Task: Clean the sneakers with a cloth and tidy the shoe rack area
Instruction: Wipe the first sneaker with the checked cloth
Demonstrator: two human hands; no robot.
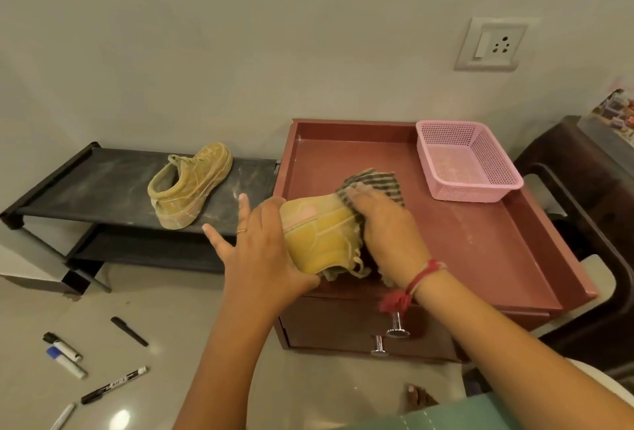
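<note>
1. Dark shoe rack point(113, 186) on the left, its top shelf dusty, with one tan sneaker point(188, 186) lying on it, not yet wiped by the look of it.
2. Red desk point(480, 241) beside the rack carries a pink basket point(470, 168) at its far corner.
3. The yellow sneaker point(319, 237) hangs over the desk's front edge; the left hand point(264, 251) braces it, fingers partly spread.
4. The right hand point(387, 230) presses the striped cloth point(377, 182) on the toe, fingers curled around it: wiping is under way.
5. Next, I'd say: turn the shoe for its other side.
6. Markers point(65, 354) litter the floor, still to tidy.
</note>
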